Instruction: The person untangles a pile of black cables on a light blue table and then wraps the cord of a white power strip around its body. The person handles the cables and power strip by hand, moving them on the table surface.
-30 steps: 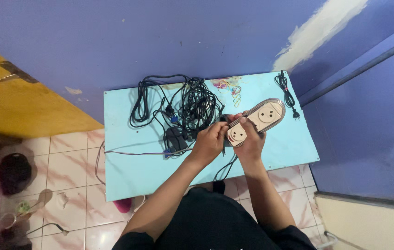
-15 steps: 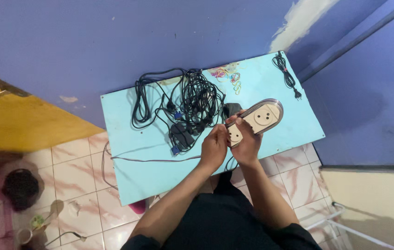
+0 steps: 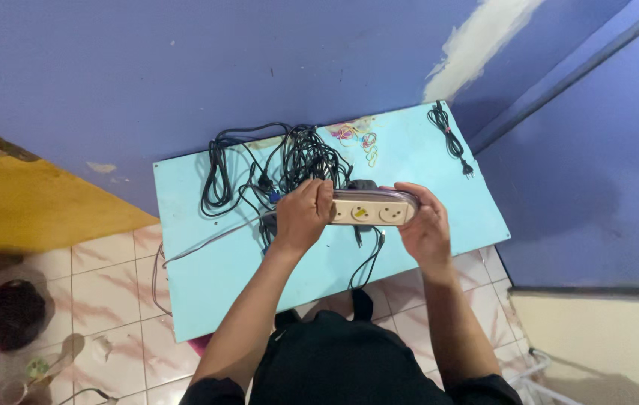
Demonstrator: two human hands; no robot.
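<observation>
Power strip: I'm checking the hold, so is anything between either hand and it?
Nothing visible. The left hand wraps one end of the cream power strip and the right hand cups the other, both in direct contact above the light blue table.

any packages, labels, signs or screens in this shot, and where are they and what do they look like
No packages, labels, signs or screens can be made out.
Nearest to one: the power strip, a long cream bar with round sockets, held level over the light blue table between the left hand and right hand; any marking on it is too small to tell.
</observation>
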